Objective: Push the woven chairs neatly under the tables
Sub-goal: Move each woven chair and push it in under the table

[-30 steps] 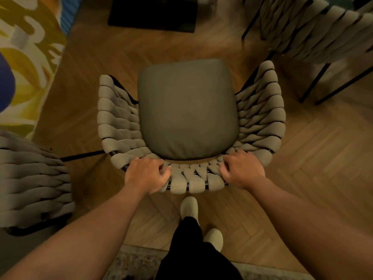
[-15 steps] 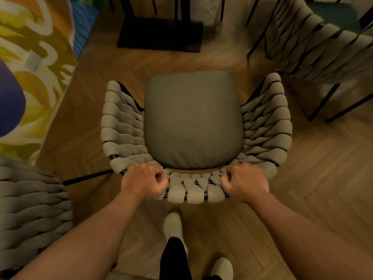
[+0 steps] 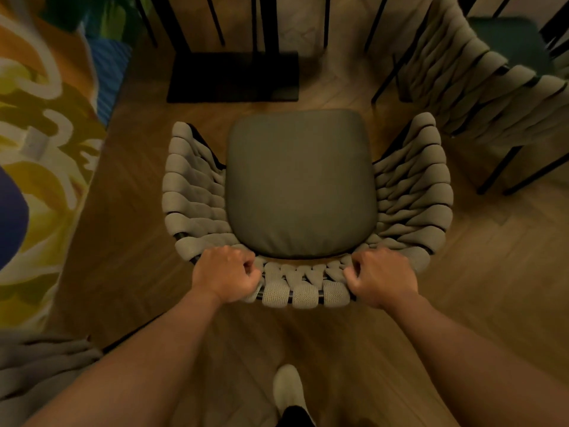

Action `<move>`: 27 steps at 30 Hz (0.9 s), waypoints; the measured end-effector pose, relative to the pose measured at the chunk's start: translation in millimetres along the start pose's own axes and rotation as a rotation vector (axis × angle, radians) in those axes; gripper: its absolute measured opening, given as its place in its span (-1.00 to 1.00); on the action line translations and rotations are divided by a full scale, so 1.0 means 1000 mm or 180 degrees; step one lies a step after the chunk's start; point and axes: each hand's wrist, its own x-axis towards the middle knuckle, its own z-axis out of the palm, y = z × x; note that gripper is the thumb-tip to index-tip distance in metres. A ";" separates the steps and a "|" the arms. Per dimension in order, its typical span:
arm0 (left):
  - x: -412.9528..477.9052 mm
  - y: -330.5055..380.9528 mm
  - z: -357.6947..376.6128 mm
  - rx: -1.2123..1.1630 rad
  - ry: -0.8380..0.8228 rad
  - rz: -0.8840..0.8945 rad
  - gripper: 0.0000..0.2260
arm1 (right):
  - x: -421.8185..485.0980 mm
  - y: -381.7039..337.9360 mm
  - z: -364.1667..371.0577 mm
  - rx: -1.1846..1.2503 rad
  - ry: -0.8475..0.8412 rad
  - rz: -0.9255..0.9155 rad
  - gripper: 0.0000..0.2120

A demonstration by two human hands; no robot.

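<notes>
Left hand (image 3: 226, 274) and right hand (image 3: 383, 277), fingers curled, grip the back rim of the chair (image 3: 301, 186), which faces the bench base (image 3: 233, 77).

We find no legible text, label, brand, number or sign on any surface; the coloured shapes at left are pattern only, not lettering.
</notes>
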 end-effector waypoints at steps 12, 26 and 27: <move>0.126 -0.080 -0.025 -0.0065 0.0015 0.0091 -0.68 | 0.130 -0.020 -0.034 0.0062 0.0224 0.0109 -0.63; 0.278 -0.155 -0.060 -0.0123 -0.0121 0.0169 -0.71 | 0.277 -0.030 -0.079 0.0166 0.0290 0.0183 -0.67; 0.288 -0.158 -0.061 -0.0130 -0.0112 0.0189 -0.70 | 0.284 -0.030 -0.081 0.0201 0.0291 0.0202 -0.66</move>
